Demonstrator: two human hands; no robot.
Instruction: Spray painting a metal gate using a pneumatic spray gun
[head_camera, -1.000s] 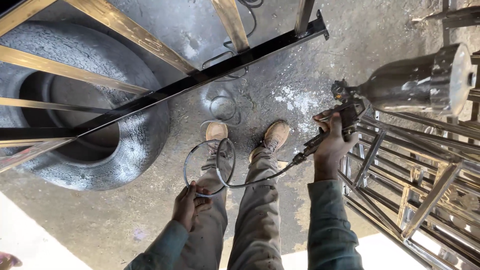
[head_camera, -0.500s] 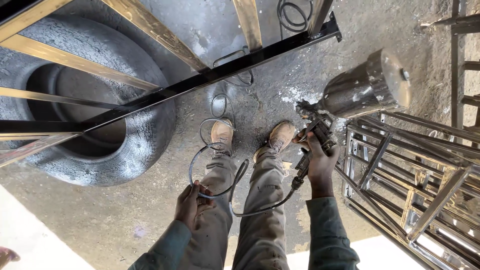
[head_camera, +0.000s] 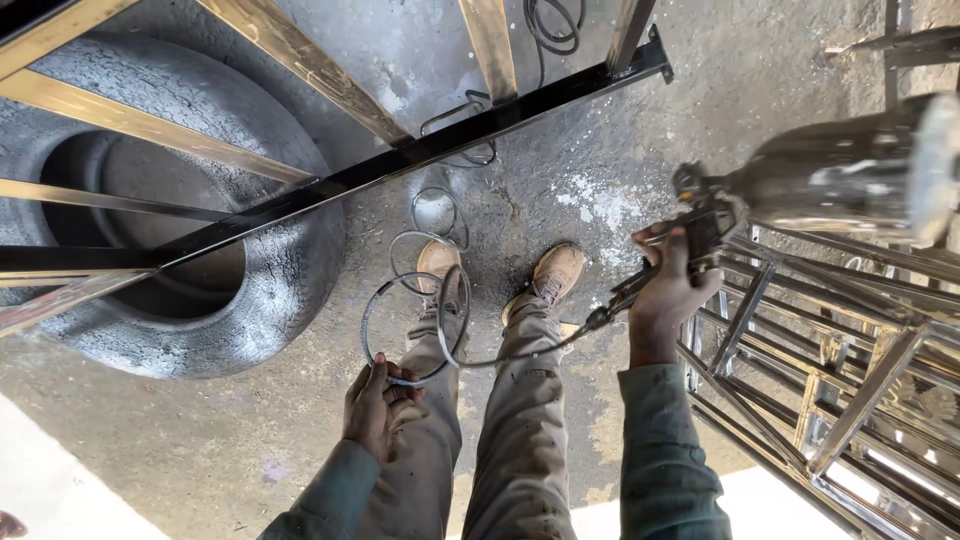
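Landmark: black steel bar (head_camera: 400, 165) lying diagonally over the concrete floor (head_camera: 600, 120).

L hand (head_camera: 380, 405), below the bar beside the L thigh: fingers clamped on a coiled grey cable (head_camera: 415, 325), loops hanging over the L boot (head_camera: 437, 262).

R hand (head_camera: 665, 290), below-right of the bar's far end: fingers wrapped tight on a power tool (head_camera: 690, 235); cable runs to its handle.

Large tyre (head_camera: 170, 230) under the bar's L part. Shiny metal frame (head_camera: 840, 380) just R of the tool.

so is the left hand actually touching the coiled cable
Touching. The head view shows the left hand with fingers closed around the coiled cable at the bottom of its loop, no gap visible.
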